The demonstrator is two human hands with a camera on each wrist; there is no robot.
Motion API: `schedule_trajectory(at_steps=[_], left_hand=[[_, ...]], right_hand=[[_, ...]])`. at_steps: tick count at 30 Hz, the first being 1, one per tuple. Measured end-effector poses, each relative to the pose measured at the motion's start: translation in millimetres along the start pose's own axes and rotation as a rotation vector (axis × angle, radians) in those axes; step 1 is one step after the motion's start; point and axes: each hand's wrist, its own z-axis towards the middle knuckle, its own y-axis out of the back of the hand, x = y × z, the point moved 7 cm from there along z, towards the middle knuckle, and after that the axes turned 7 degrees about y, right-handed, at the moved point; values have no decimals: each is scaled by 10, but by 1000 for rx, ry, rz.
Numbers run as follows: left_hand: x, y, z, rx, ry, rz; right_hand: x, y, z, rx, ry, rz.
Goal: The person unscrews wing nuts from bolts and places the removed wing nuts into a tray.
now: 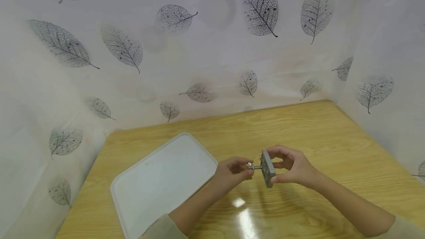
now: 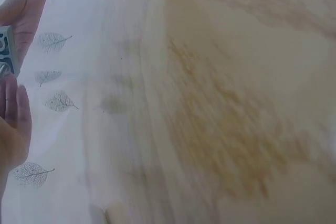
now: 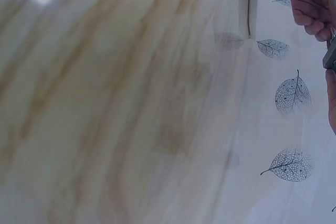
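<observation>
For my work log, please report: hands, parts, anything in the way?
Left hand pinches metal rod. Right hand grips gray rectangular block. Rod reaches block's face, insertion unclear. No obstruction seen between hands; white tray at left.

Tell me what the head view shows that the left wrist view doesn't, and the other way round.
Only the head view shows the white tray and the pale sleeves.

Only the left wrist view looks fairly squarely at the recessed face of the gray block, though the frame edge cuts it off; the head view sees that face at a slant.

Both share the block, the metal rod, the left hand, the right hand, the leaf-printed covering and the wood-grain table.
</observation>
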Motion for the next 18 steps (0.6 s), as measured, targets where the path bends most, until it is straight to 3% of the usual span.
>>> schedule_trajectory(at_steps=[2, 4, 9, 11, 14, 18], left_hand=[[-33, -4, -4, 22, -76, 18], [-88, -6, -16, 46, -207, 57], [-283, -40, -119, 65, -651, 323], [-341, -56, -165, 45, -781, 431], [-382, -75, -195, 39, -866, 503], [-382, -78, -179, 42, -861, 498]], right_hand=[[-1, 0, -4, 0, 0, -1], [-4, -2, -8, 1, -1, 1], [10, -17, -6, 22, 45, 7], [8, -22, -7, 26, 53, 12], [2, -28, -11, 28, 55, 18], [4, -31, -6, 28, 53, 21]])
